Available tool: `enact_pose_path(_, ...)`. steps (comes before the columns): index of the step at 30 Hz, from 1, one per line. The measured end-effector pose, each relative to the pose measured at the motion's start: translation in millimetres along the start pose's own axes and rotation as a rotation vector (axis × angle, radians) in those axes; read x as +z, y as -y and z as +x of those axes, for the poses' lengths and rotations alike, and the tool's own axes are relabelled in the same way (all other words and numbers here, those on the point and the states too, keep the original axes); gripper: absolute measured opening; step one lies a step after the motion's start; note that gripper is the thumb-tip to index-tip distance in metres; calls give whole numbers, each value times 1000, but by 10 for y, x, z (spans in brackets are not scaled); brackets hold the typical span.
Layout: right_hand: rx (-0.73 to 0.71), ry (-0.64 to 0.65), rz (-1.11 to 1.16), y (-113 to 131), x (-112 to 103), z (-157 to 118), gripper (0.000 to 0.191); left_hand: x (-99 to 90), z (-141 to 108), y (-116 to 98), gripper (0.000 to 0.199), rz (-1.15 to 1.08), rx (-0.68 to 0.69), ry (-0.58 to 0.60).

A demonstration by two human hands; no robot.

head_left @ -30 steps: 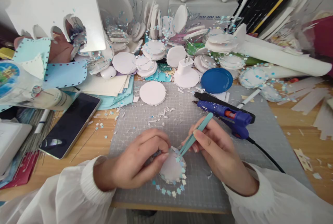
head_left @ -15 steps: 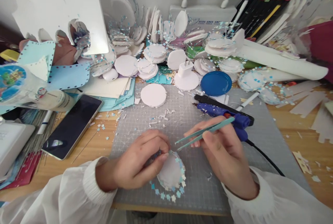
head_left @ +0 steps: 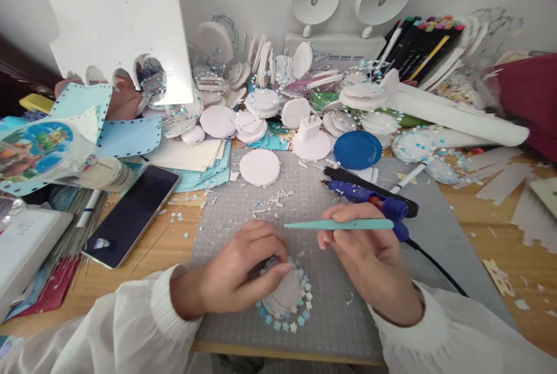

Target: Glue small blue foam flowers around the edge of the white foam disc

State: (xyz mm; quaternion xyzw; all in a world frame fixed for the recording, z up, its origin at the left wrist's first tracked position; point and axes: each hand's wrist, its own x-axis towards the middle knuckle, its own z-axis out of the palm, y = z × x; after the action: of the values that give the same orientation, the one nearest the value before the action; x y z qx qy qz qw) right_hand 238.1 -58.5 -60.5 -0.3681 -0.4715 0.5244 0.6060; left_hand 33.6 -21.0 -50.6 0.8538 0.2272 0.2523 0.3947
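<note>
My left hand [head_left: 246,269] is closed at the upper left edge of a white disc [head_left: 287,293] ringed by a strand of small blue and white stars [head_left: 285,325]; its thumb and fingers pinch near the disc's rim, and what lies between them is hidden. Teal tweezers [head_left: 339,224] lie level in my right hand [head_left: 365,258], gripped between thumb and fingers, their tips pointing left above the disc. Behind them, a loose white disc [head_left: 260,167] rests flat on the grey cutting mat [head_left: 230,206].
A blue glue gun [head_left: 369,195] with a black cord lies beyond my right hand, near a blue lid [head_left: 357,149]. The phone [head_left: 130,215] and a plastic cup [head_left: 43,151] are at left. Stacked discs [head_left: 263,102] line the back. Paper scraps litter the mat.
The tweezers have turned from slanted to level, and their two arms now appear together. My left hand stays at the starred disc. The whole view has shifted slightly.
</note>
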Motion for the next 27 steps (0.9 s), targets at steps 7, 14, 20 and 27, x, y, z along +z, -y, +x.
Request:
enact_pose_path(7,75,13,43,35,23,35,5,3,-56,43,17,-147,-69,-164)
enact_pose_path(14,83,62,25,-15,-37,-6,13,20,-110,72,27,-69,-67,-415)
enact_pose_path(20,83,92,-3,-52,-38,-22,18,-11,-107,53,21,55,27,-423)
enact_pose_path(27,93,135,21,-50,-40,-21,20,-23,-110,55,19,129,47,-445)
